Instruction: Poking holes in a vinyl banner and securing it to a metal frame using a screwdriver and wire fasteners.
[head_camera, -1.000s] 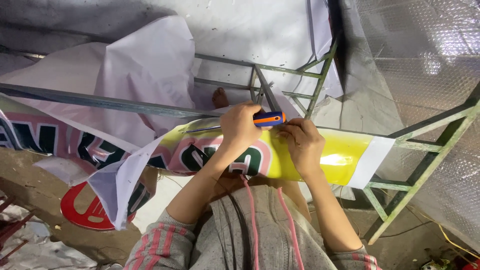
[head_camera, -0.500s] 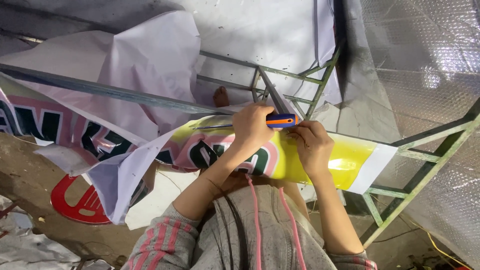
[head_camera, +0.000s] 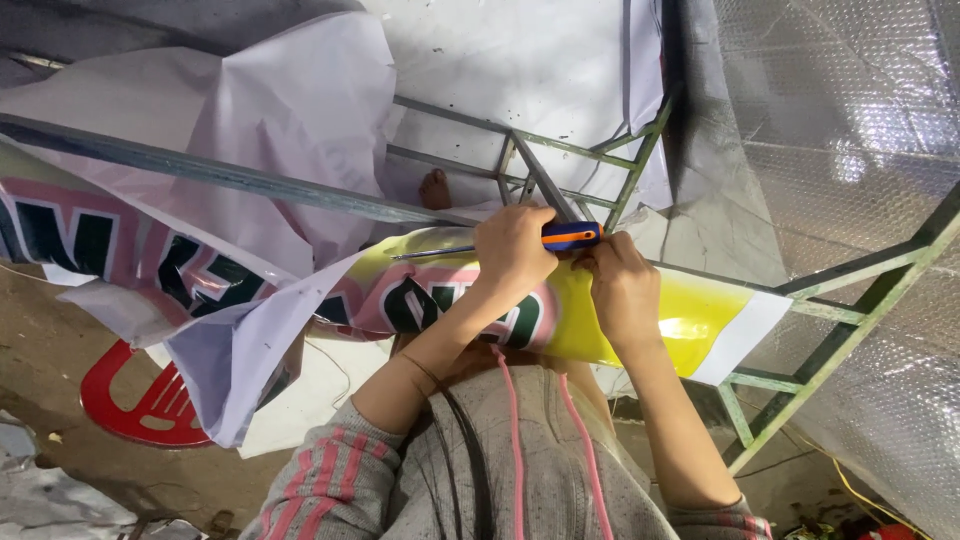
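Big metal frame (head_camera: 300, 195) of grey-green angle bars runs across the view, with cross struts meeting near the middle and another section at lower right. White sheeting (head_camera: 520, 60) hangs behind it; bubble-textured silvery wrap (head_camera: 850, 150) fills the right side. Printed banner (head_camera: 690, 320), yellow with pink and dark green lettering and a white edge, is draped over the frame's long bar, its white back side folded over at left (crumpled, hanging loose). Red plastic stool (head_camera: 140, 405) sits on the ground at lower left, partly hidden by the banner. Person's grey top with pink stripes and pink cords shows at the bottom. A bare foot (head_camera: 435, 188) shows behind the frame, near the strut junction (owner not clear).

Left hand (head_camera: 515, 250) is closed in a fist around the screwdriver (head_camera: 570, 236), gripping the orange and blue handle, whose blue-and-orange end sticks out to the right; the thin metal shaft points left, lying just above the banner's top edge. Right hand (head_camera: 625, 285) has fingers curled, fingertips pinched at the banner edge right below the handle's end, touching or just beside it (cannot tell if it grips the tool itself).
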